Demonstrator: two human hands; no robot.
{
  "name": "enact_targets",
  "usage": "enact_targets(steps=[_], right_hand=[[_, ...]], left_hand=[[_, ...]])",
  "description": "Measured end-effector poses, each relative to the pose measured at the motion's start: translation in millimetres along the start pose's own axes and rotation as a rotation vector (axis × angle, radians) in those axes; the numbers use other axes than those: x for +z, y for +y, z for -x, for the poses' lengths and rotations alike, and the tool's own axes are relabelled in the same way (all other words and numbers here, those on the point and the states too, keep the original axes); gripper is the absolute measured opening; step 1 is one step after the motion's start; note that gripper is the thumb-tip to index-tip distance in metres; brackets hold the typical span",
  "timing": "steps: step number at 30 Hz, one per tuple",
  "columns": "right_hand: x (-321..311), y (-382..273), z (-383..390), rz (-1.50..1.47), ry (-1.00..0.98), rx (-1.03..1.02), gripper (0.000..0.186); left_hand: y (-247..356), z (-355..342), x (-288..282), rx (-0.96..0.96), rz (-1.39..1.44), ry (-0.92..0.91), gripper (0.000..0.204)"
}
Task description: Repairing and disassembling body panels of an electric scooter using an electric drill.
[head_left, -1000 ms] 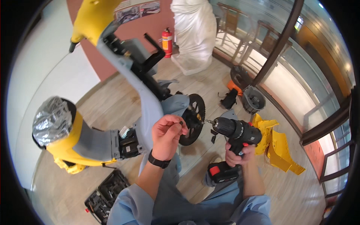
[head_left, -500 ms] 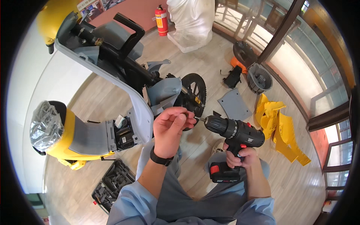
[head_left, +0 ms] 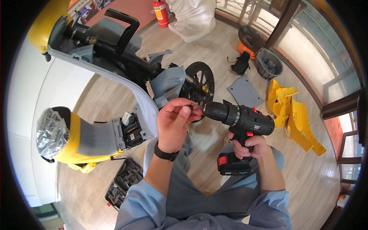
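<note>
In my right hand (head_left: 253, 147) is a black cordless drill (head_left: 251, 119) with red accents, gripped by its handle; its battery (head_left: 233, 164) hangs below. The drill lies level, its chuck (head_left: 216, 111) pointing left. My left hand (head_left: 172, 128), with a black band on the wrist, is closed in a pinch just at the drill's tip. Between thumb and fingers is something small and dark, partly hidden, too small to name. Just beyond my hands stands a partly stripped yellow and grey scooter (head_left: 111, 78), its front wheel (head_left: 201, 78) behind the left hand's fingertips.
An open black tool case (head_left: 128, 174) lies on the floor at lower left. To the right are yellow body panels (head_left: 293, 115), a flat grey panel (head_left: 245, 91) and a grey round tub (head_left: 269, 63). A red fire extinguisher (head_left: 160, 14) and a plastic-wrapped bundle (head_left: 191, 19) stand at the back.
The drill has come slightly left and its chuck now sits closer to my left fingertips. My left hand keeps its pinch. The whole view has shifted a little.
</note>
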State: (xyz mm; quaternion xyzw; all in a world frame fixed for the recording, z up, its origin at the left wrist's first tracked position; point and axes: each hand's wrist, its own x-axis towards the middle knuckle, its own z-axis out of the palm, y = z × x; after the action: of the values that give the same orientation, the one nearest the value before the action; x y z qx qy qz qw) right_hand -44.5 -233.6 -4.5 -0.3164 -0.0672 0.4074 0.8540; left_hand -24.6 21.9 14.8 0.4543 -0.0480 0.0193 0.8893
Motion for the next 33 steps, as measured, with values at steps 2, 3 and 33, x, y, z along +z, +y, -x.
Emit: enact_targets(steps=[2, 3, 33], right_hand=[[2.1, 0.7, -1.0, 0.056, 0.029, 0.004, 0.055], [2.2, 1.7, -1.4, 0.053, 0.026, 0.005, 0.055], [7.8, 9.0, -10.5, 0.316, 0.123, -0.033, 0.057]], left_hand=[[0.2, 0.9, -2.5, 0.002, 0.033, 0.015, 0.016], [0.8, 1.3, -3.1, 0.006, 0.071, 0.029, 0.016], [1.4, -2.3, -6.1, -0.012, 0.068, 0.046, 0.02]])
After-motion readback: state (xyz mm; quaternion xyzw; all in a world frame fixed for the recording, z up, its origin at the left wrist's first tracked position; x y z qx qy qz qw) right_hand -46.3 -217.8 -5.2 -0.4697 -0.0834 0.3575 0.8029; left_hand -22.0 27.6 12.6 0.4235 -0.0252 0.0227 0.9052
